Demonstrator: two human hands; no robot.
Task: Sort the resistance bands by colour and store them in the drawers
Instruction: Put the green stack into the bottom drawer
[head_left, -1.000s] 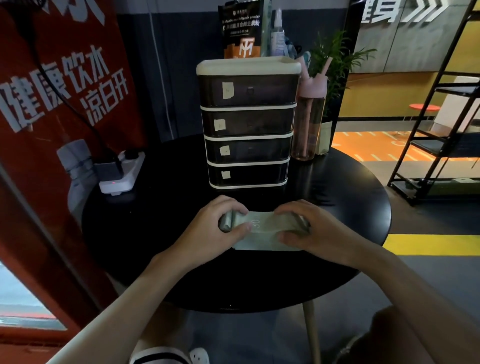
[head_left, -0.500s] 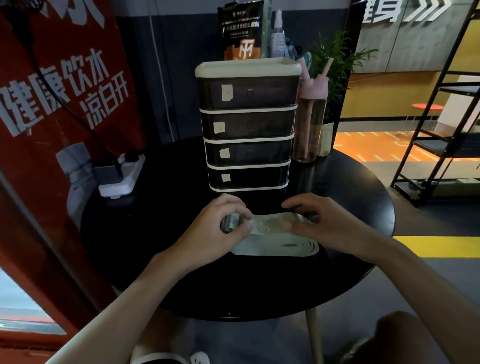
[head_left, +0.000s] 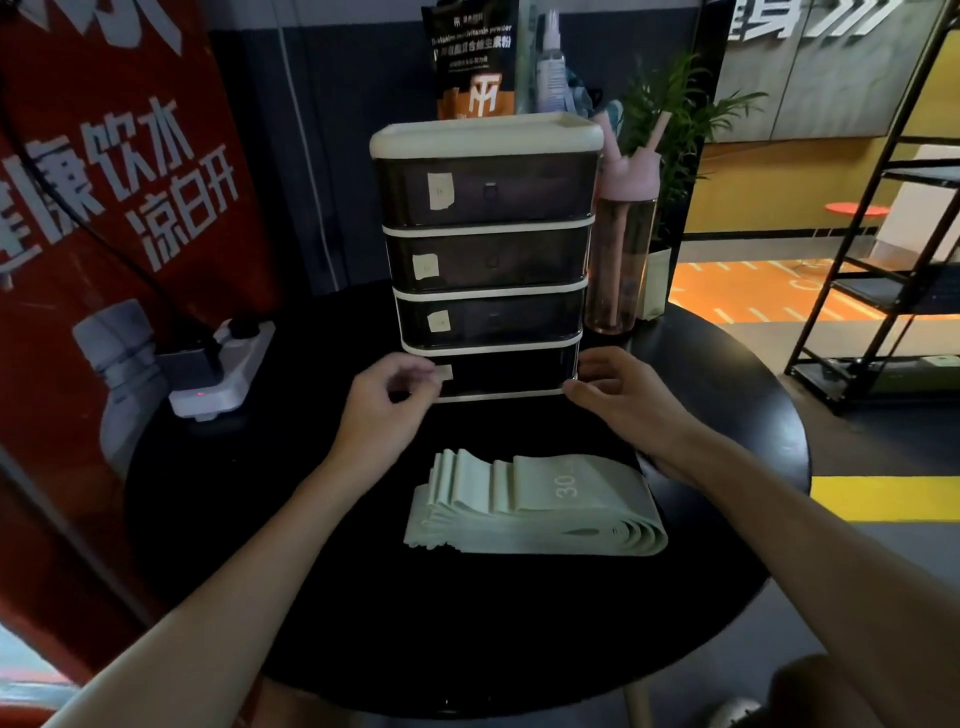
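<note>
Pale green resistance bands lie stacked on the near middle of the black table, with both hands up at the drawers.

The bands are flat, limp loops, fanned at the left end, the top one printed "30". Farther off, the left hand and right hand, fingers loosely curled and holding nothing, flank the closed bottom drawer of the drawer unit. Pulling evenly at both ends should stop the light unit sliding or knocking the pink bottle just right of it.
</note>
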